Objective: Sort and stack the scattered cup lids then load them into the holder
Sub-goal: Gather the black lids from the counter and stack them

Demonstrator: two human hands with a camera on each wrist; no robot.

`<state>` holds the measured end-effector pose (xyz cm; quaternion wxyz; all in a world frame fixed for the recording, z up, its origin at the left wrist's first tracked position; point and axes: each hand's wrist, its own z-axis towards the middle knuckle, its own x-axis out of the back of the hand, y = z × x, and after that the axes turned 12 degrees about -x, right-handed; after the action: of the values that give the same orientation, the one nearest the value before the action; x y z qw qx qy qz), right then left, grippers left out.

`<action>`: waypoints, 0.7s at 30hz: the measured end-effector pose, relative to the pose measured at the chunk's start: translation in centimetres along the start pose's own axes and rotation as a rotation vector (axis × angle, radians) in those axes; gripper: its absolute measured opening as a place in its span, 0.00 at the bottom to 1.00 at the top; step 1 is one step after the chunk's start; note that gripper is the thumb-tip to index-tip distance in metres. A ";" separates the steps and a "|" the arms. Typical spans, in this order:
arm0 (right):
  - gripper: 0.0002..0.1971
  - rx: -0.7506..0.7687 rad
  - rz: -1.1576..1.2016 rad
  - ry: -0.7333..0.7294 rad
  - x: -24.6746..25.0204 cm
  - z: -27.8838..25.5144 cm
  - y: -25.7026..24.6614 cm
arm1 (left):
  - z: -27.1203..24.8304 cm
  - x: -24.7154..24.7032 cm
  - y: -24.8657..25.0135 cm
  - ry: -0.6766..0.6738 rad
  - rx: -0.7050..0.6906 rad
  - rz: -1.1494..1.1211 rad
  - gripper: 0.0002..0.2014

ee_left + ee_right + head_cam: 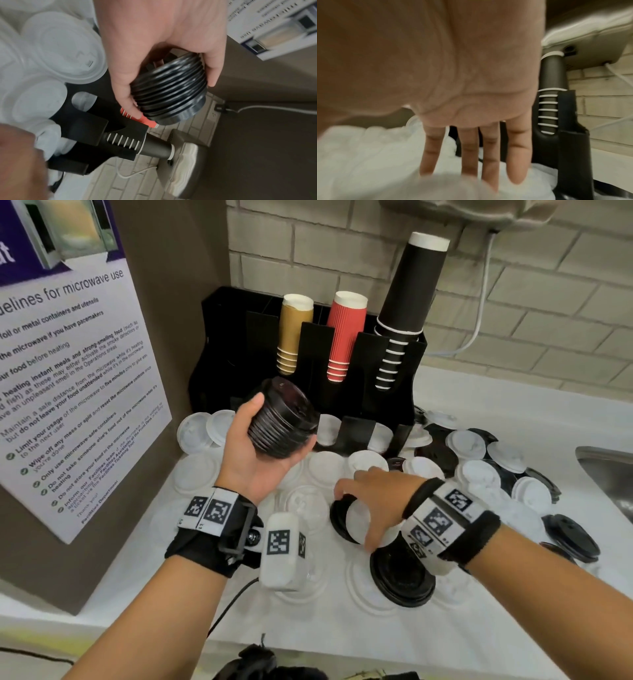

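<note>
Sorting is under way: the left hand [255,453] curls around a stack of black lids [282,422] just before the cup holder [363,392], while the right hand [375,501], fingers spread, seemingly reaches for a black lid [339,522] nearer the person, to be lifted onto the stack next.

poster [78,378] | "for microwave use" | "Wipe off any mess"

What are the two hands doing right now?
Left hand: holding a stack of black lids.
Right hand: open, fingers straight, over the scattered lids.
</note>
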<state>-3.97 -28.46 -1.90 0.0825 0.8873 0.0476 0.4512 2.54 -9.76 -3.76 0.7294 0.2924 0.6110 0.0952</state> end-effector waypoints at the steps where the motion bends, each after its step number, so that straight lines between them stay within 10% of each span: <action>1: 0.45 0.000 -0.047 0.011 -0.4 0.3 -0.3 | 0.0 0.2 0.1 -0.011 0.000 -0.031 0.22; 11: 0.41 0.016 0.314 0.452 3.6 0.8 0.7 | -0.2 0.6 0.4 -0.023 0.035 -0.173 0.29; 16: 0.37 0.028 0.037 0.142 1.3 1.2 0.0 | -0.1 0.4 0.6 0.032 0.072 -0.194 0.28; 21: 0.39 0.056 0.080 0.197 -0.1 1.5 -0.7 | -0.2 0.5 0.5 0.040 0.120 -0.256 0.30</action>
<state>-2.82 -27.95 -3.02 0.0345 0.8418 0.0324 0.5377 2.62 -9.05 -3.91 0.7044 0.2532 0.6624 -0.0295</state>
